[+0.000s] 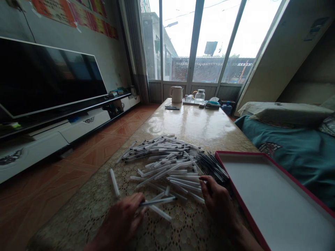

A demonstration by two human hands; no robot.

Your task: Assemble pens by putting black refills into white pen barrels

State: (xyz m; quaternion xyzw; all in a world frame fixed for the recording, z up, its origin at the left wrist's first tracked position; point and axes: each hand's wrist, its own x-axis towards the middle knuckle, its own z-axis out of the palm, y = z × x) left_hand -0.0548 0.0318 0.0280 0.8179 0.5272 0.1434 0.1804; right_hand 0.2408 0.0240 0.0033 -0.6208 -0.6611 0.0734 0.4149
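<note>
A heap of several white pen barrels (167,160) lies on the lace-covered table (193,122), with a bundle of dark refills (210,165) at its right edge. My left hand (123,218) is closed on one white pen barrel (158,201), which points right. My right hand (217,198) rests at the near right of the heap; its fingertips curl down onto the barrels and refills, and I cannot see what, if anything, they hold.
An open red-rimmed shallow box (274,195) with a white inside lies to the right. A white kettle (176,94) and a glass jar (200,96) stand at the far end. A television (47,80) is at left, a teal bed (300,153) at right.
</note>
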